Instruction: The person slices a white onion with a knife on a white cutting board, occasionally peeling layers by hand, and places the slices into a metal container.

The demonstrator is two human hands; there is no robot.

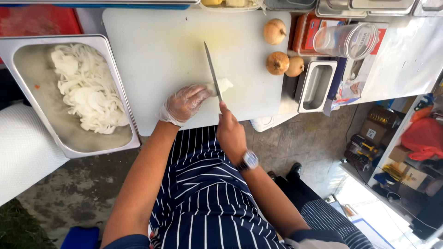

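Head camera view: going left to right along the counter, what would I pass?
Steel tray of sliced onion → gloved left hand → knife → whole onions → small empty steel pan → clear plastic tub.

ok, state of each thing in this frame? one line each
left hand: gloved, pressing down the onion piece
right hand: bare, gripping the knife
knife: blade down on the onion piece
onion piece: peeled, partly cut, on the cutting board
three onions: whole, unpeeled
steel tray: holds sliced onion
small steel pan: empty
plastic tub: on its side
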